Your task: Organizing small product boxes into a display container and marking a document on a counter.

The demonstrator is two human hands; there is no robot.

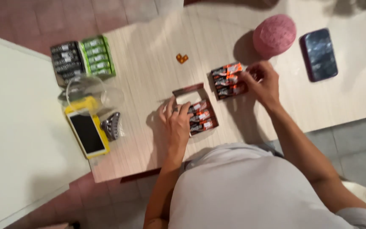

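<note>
Left hand (175, 121) rests open-fingered on a small brown box (196, 111) of dark-and-orange packets mid-table; right hand (262, 82) pinches a stack of three matching packets (228, 80)

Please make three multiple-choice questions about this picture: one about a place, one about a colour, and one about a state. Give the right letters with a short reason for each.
1. Where is the pink round object?
A. at the far side of the table, next to the dark phone
B. on the floor
C. inside the small box

2. What colour is the case of the phone near the clear glass?
A. red
B. yellow
C. blue

3. What is the right hand doing?
A. resting flat and empty
B. holding the dark phone
C. gripping a group of orange-and-black packets

Answers: 1 A, it sits on the table top just beside the dark phone. 2 B, a yellow rim shows around the screen. 3 C, its fingers close on the packets' end, while the left hand rests on the small box of similar packets.
</note>
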